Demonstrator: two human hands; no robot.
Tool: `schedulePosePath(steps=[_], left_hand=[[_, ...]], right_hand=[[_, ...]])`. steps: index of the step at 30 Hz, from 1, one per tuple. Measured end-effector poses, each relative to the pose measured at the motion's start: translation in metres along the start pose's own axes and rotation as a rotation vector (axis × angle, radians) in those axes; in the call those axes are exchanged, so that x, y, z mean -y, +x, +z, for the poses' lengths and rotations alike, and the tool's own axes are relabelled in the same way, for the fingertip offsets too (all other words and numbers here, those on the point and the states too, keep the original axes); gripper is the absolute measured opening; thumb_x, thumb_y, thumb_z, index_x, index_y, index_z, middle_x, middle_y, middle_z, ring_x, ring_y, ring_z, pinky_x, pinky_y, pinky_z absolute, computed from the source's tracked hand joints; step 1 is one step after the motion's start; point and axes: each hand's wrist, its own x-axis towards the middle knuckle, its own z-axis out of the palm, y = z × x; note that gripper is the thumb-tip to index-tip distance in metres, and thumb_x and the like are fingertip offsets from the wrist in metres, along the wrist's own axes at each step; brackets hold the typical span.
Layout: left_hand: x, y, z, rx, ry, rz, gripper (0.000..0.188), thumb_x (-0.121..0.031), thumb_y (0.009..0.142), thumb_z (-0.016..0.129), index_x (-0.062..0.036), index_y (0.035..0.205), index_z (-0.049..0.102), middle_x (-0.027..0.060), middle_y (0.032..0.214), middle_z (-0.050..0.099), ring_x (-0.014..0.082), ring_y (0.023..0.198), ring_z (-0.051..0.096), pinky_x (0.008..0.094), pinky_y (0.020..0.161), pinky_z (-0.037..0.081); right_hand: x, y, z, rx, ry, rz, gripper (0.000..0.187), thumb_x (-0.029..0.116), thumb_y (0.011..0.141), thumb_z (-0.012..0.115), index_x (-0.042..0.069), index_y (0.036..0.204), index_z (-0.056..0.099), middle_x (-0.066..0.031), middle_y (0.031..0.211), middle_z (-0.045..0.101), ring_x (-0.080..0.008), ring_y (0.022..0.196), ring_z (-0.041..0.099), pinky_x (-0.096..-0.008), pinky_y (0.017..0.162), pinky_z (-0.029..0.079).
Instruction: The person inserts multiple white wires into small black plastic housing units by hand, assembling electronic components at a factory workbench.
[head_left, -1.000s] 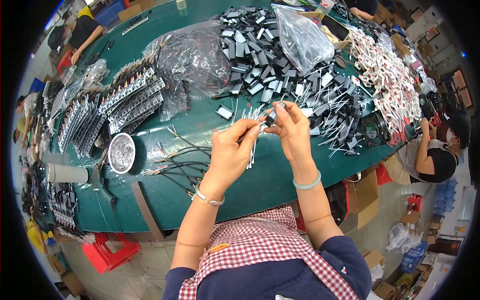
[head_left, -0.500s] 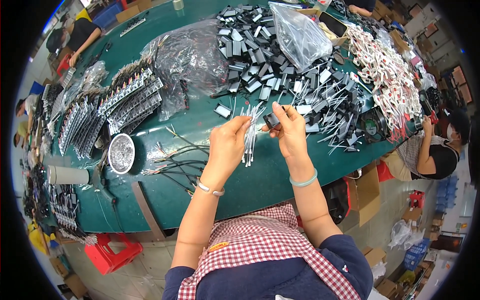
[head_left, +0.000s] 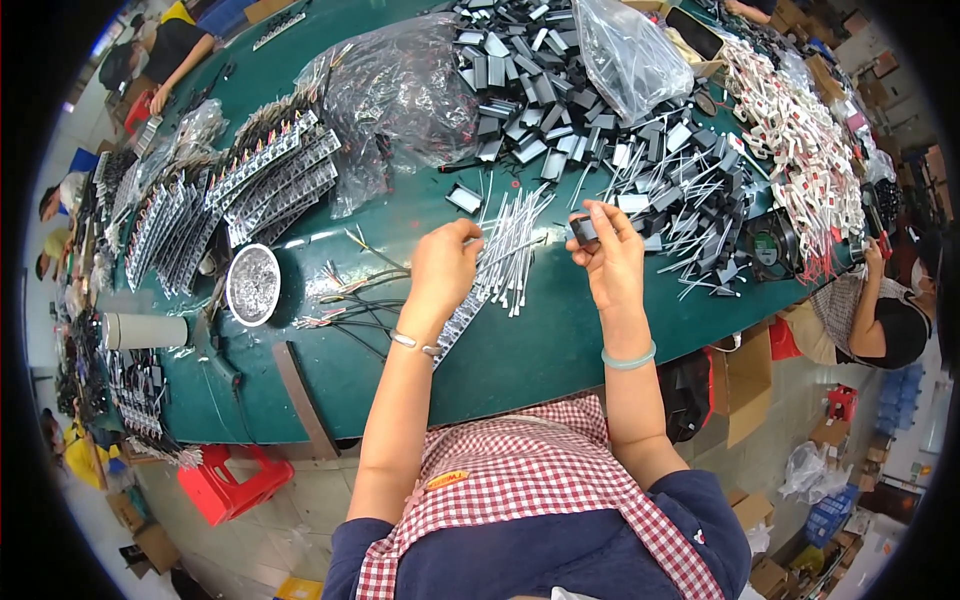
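Note:
My right hand (head_left: 616, 265) pinches a small black-and-silver channel-shaped piece (head_left: 582, 230) between thumb and fingers. Closed, with its fingertips curled, my left hand (head_left: 445, 268) is beside a loose bunch of white cable ties (head_left: 517, 265); what it grips, if anything, cannot be made out. Partly hidden by that hand and the ties, a strip of small silver boards (head_left: 458, 328) lies on the green table. One more channel-shaped piece (head_left: 463, 198) rests just beyond my left hand. Black cables with bared coloured ends (head_left: 345, 315) lie to its left.
A heap of channel-shaped pieces (head_left: 540, 105) and a white heap of parts with red wires (head_left: 800, 150) fill the far right. Stacked board strips (head_left: 275, 185), a white bowl (head_left: 253, 285) and a white cylinder (head_left: 145, 331) stand left. Co-workers sit at both sides.
My hands have moved apart, the right still with its channel piece. The strip of boards by my left hand now shows. The whole view has shifted slightly.

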Motion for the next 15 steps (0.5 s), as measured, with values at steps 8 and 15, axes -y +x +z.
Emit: schedulePosePath(steps=[8, 15], left_hand=[[0.0, 0.01, 0.04, -0.027, 0.231, 0.108, 0.012, -0.014, 0.081, 0.065, -0.0029, 0.086, 0.063, 0.0171, 0.084, 0.067, 0.0361, 0.081, 0.064, 0.0453, 0.07, 0.048], [-0.017, 0.001, 0.028, -0.203, 0.069, 0.134, 0.008, -0.006, 0.087, 0.057, 0.0002, 0.091, 0.053, 0.0192, 0.086, 0.062, 0.0375, 0.081, 0.059, 0.0453, 0.072, 0.047]], right_hand=[[0.005, -0.015, 0.01, 0.173, 0.013, -0.046, 0.043, 0.004, 0.088, 0.065, -0.006, 0.127, 0.049, -0.0129, 0.111, 0.061, -0.0247, 0.088, 0.068, -0.0289, 0.068, 0.057], [0.008, -0.018, 0.006, 0.19, 0.065, 0.028, 0.04, 0.01, 0.089, 0.065, -0.003, 0.125, 0.053, -0.0125, 0.105, 0.065, -0.0201, 0.083, 0.069, -0.022, 0.062, 0.054]])
